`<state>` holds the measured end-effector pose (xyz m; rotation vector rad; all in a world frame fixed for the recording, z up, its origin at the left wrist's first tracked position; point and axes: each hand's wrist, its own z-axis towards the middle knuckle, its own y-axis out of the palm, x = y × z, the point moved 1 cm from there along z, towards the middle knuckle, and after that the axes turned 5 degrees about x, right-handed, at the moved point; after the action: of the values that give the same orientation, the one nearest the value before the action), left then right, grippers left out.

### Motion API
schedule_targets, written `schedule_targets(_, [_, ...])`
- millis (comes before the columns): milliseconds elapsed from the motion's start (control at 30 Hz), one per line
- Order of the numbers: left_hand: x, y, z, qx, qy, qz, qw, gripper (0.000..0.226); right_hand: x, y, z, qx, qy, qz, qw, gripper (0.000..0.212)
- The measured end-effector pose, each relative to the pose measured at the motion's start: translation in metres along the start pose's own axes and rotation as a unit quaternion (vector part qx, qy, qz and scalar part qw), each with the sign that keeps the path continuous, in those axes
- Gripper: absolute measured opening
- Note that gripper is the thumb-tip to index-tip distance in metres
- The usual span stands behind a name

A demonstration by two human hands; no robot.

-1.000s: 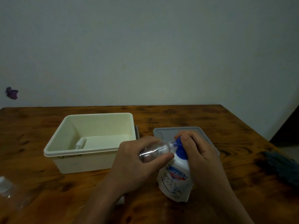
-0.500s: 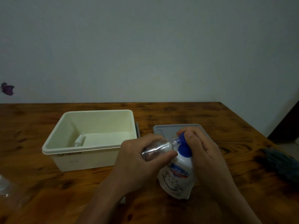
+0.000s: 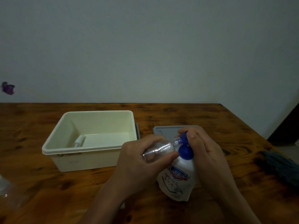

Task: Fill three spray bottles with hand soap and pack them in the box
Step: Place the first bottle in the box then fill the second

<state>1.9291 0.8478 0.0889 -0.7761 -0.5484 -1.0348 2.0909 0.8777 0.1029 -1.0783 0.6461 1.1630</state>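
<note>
Your left hand (image 3: 139, 160) grasps the tilted spray bottle (image 3: 159, 150); your right hand (image 3: 205, 151) grips the soap pouch (image 3: 178, 177), spout to neck for filling.

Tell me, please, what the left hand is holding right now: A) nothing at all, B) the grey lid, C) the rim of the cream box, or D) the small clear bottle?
D: the left hand has its fingers curled round the small clear bottle, tilted with its open neck against the blue spout of the soap pouch that the right hand grips.
</note>
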Motion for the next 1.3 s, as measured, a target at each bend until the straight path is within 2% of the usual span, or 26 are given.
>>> schedule_targets(167, [-0.004,0.0,0.0,-0.004,-0.004,0.004,1.0,0.022,0.002,0.005,-0.002,0.001,-0.01,0.011,1.0,0.035])
schedule_targets(367, [-0.001,0.0,-0.002,0.0,-0.006,0.001,1.0,0.02,0.0,-0.003,-0.003,-0.009,0.009,-0.033,0.999,0.031])
schedule_targets(467, [0.0,0.0,0.001,0.007,0.001,0.008,1.0,0.022,-0.004,-0.003,-0.001,-0.004,-0.018,-0.044,0.999,0.035])
schedule_targets(633, [-0.003,-0.001,0.0,-0.01,0.002,0.013,1.0,0.021,0.005,0.005,-0.003,0.01,0.0,0.0,1.0,0.032])
schedule_targets(767, [-0.001,-0.001,-0.002,-0.01,-0.004,-0.002,1.0,0.021,0.004,0.0,-0.003,-0.002,0.01,-0.021,1.0,0.029])
schedule_targets(900, [0.0,0.0,-0.002,0.0,-0.004,-0.006,1.0,0.021,0.0,-0.003,0.0,-0.009,-0.015,-0.053,0.998,0.035])
schedule_targets(1100, [-0.003,0.0,-0.002,-0.008,-0.005,-0.009,1.0,0.022,0.007,0.004,-0.003,0.01,-0.004,-0.016,1.0,0.035])
schedule_targets(1300, [0.0,0.002,-0.003,0.003,-0.006,-0.011,1.0,0.022,0.001,-0.004,-0.004,-0.01,-0.005,-0.053,0.999,0.029])
